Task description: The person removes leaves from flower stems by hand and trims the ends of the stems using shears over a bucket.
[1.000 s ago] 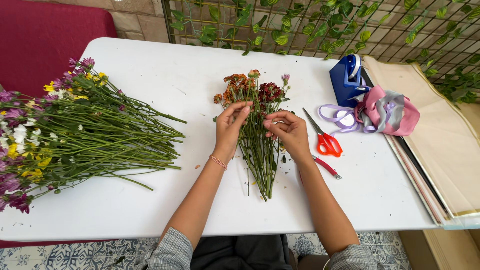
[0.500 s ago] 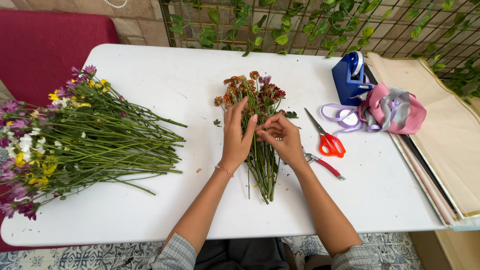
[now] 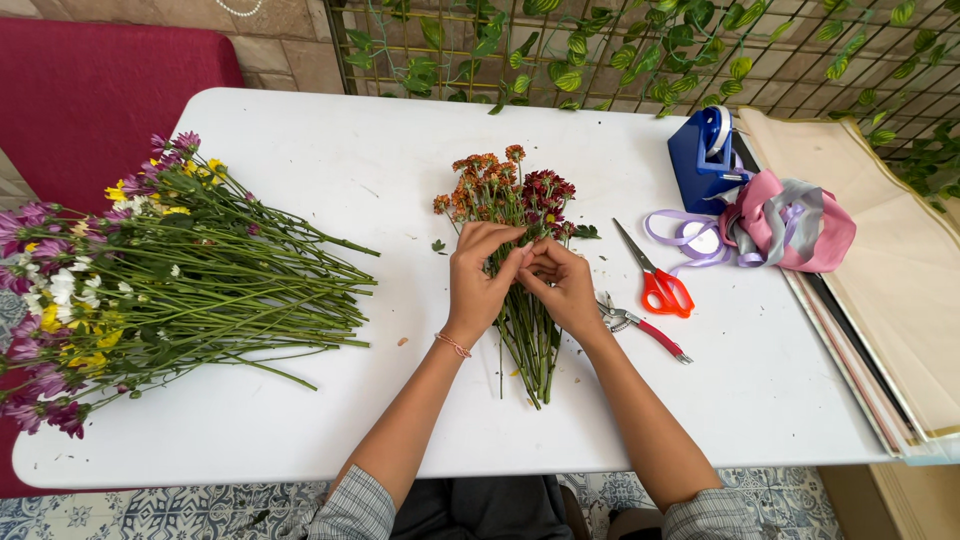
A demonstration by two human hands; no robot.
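There, on the white desk, a small bunch of flowers lay with its orange and dark red heads pointing away from the person and its green stems running back toward the near edge. Both hands met over the middle of that bunch, just below the blooms. The left hand rested on the stems from the left side, fingers curled and pressed together around them, a thin bracelet at the wrist. The right hand came in from the right, its fingertips touching the left hand's and pinching at the stems between them. The stem ends stuck out below both wrists.

Just to the right of the right hand lay red-handled pruners, and beyond them red scissors. Farther right sat a blue tape dispenser and a heap of pink and lilac ribbon. A large pile of mixed flowers lay well apart on the left.
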